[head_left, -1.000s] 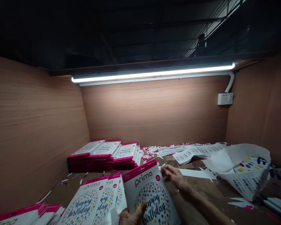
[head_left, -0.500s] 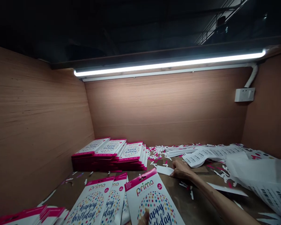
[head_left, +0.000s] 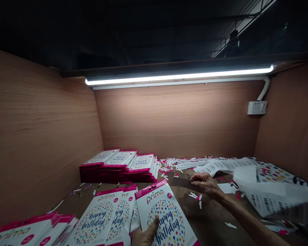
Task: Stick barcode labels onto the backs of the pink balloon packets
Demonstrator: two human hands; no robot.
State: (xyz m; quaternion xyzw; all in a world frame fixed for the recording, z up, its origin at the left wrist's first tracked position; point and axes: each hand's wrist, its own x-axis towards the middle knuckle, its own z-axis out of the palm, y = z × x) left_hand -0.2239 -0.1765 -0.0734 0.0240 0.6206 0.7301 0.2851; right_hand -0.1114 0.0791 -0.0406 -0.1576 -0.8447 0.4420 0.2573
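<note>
a plywood-walled bench bay [head_left: 169, 119] fills the view, with a fluorescent tube [head_left: 179, 78] along its back wall. measured from the held pack [head_left: 166, 212], stacks of pink-edged prima birthday packs [head_left: 118, 167] sit at eleven o'clock, a crumpled barcode-printed sheet [head_left: 269, 198] lies at three o'clock, and loose packs [head_left: 96, 218] fan out at nine o'clock. the left hand [head_left: 143, 235] grips the held pack low on its left edge, thumb across the front. the pack looks like light, thin, fairly stiff card that could crease at the corners, so its long edges or pink header seem the safest hold. the right hand [head_left: 206, 184] is curled around a dark flat strip [head_left: 181, 182], perhaps a blade, though the dim light leaves that unsure. white paper scraps [head_left: 195, 195] lie just below it.
</note>
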